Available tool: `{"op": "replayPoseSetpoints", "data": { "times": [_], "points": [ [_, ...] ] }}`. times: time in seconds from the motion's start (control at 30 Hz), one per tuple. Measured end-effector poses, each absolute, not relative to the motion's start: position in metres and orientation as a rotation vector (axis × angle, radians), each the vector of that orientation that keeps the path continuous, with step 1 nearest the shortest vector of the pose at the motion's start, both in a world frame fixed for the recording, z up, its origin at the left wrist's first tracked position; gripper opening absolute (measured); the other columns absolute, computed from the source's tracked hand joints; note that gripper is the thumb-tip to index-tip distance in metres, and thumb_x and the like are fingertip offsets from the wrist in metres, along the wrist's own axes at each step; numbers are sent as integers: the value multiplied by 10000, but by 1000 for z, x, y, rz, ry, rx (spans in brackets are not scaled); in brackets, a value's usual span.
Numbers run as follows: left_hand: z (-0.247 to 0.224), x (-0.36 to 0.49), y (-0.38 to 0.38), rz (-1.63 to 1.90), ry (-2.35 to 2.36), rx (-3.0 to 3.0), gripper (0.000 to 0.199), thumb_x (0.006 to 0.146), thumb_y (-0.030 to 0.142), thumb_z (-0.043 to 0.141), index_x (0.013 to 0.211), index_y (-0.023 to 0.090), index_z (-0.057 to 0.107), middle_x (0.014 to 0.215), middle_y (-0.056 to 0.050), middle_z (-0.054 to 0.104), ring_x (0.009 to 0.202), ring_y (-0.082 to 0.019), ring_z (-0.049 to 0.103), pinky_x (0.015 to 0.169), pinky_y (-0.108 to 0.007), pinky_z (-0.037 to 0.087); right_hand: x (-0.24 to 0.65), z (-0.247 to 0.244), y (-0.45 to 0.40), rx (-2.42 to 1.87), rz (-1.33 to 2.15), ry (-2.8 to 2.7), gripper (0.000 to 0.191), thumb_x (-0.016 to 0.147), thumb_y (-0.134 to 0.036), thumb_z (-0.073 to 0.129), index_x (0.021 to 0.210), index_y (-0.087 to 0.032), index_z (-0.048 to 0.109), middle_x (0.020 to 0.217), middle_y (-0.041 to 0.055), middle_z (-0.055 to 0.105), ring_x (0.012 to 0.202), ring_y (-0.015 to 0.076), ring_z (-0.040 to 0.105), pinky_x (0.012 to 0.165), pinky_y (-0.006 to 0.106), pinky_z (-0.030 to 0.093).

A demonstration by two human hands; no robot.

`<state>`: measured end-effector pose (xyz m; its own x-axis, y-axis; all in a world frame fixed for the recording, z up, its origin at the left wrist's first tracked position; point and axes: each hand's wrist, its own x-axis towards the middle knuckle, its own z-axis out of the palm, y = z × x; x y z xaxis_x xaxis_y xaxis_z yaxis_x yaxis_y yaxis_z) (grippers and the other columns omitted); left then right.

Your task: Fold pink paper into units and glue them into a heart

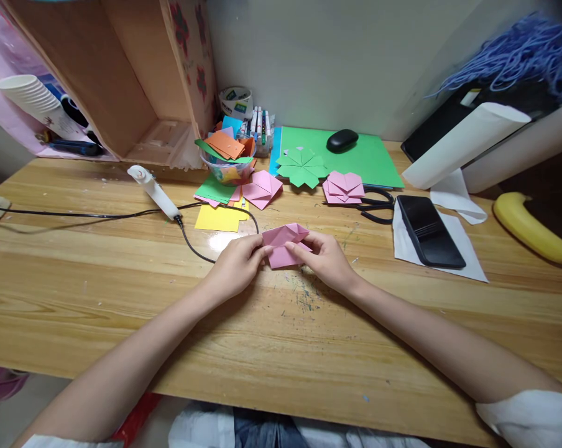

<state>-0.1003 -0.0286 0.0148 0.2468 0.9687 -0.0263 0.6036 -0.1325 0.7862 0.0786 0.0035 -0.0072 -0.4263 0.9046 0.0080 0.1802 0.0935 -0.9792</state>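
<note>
A partly folded pink paper (285, 254) is held between both hands over the wooden table (281, 354). My left hand (240, 262) pinches its left edge between thumb and fingers. On the right side, my right hand (326, 256) grips the paper, its thumb lying on top and the fingers behind. Beyond the hands lie folded pink papers, one at the left (262, 188) and a stacked one at the right (344, 188). A green paper flower shape (302, 167) rests on a green sheet (374, 158).
A white corded tool (154, 191) lies left, its cable running behind my left hand. Further back are a bowl of paper scraps (227, 169), yellow paper (218, 218) and a black mouse (342, 140). Scissors (378, 205), a phone (429, 231) and a banana (533, 230) are at the right.
</note>
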Motion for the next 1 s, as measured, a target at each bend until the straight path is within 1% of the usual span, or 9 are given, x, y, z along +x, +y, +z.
{"op": "replayPoseSetpoints", "data": {
  "times": [0.13, 0.27, 0.37, 0.47, 0.53, 0.63, 0.73, 0.9, 1.0],
  "points": [
    [20, -100, -28, 638, 1377, 1785, 276, 863, 312, 368, 719, 154, 544, 689, -22, 587, 656, -145, 529, 605, -248, 375, 79, -6, 3, -1091, 1355, -1697, 223, 757, -320, 564, 846, -132, 645, 856, 58, 658, 728, 152, 586, 639, 259, 450],
    [17, -97, -30, 661, 1421, 1781, 296, 824, 402, 438, 804, 145, 584, 751, -40, 615, 660, -151, 526, 596, -255, 381, 79, -5, 3, -1067, 1360, -1750, 225, 758, -319, 561, 840, -129, 649, 817, 55, 656, 700, 146, 581, 630, 260, 446],
    [11, -95, -32, 703, 1459, 1795, 269, 823, 369, 448, 854, 147, 597, 778, -44, 622, 676, -154, 532, 609, -258, 386, 79, -4, 2, -1063, 1373, -1784, 226, 763, -322, 556, 826, -124, 645, 782, 50, 648, 674, 137, 571, 613, 254, 439],
    [9, -96, -31, 721, 1452, 1829, 236, 841, 308, 416, 826, 152, 594, 779, -44, 622, 697, -157, 540, 638, -262, 392, 78, -5, 2, -1066, 1381, -1768, 227, 764, -318, 555, 844, -124, 642, 799, 52, 649, 683, 136, 571, 618, 252, 440],
    [10, -97, -30, 697, 1444, 1834, 248, 853, 283, 388, 773, 146, 578, 733, -41, 612, 676, -154, 541, 631, -259, 392, 78, -5, 2, -1068, 1393, -1739, 233, 762, -314, 560, 870, -124, 640, 829, 57, 654, 702, 139, 576, 632, 254, 445],
    [15, -101, -28, 656, 1378, 1797, 266, 866, 265, 356, 726, 145, 548, 681, -30, 598, 652, -144, 549, 632, -250, 398, 77, -7, 4, -1075, 1405, -1693, 242, 759, -314, 563, 889, -123, 636, 858, 65, 657, 721, 145, 583, 643, 259, 453],
    [19, -103, -25, 655, 1312, 1732, 294, 875, 281, 339, 706, 147, 540, 669, -22, 594, 647, -132, 558, 641, -239, 403, 78, -7, 5, -1101, 1373, -1664, 248, 755, -320, 564, 886, -121, 636, 852, 67, 657, 708, 147, 581, 621, 258, 452],
    [14, -101, -28, 714, 1407, 1732, 302, 813, 406, 458, 701, 149, 571, 644, -6, 586, 599, -127, 528, 558, -227, 371, 79, -5, 3, -1090, 1339, -1741, 224, 760, -322, 560, 824, -123, 640, 802, 54, 648, 681, 138, 566, 604, 247, 434],
    [6, -96, -32, 769, 1485, 1711, 289, 790, 412, 492, 727, 146, 587, 646, -7, 593, 576, -124, 511, 525, -223, 352, 79, -4, 2, -1079, 1351, -1824, 223, 767, -319, 554, 826, -124, 643, 768, 45, 639, 666, 133, 558, 601, 244, 426]
  ]
}}
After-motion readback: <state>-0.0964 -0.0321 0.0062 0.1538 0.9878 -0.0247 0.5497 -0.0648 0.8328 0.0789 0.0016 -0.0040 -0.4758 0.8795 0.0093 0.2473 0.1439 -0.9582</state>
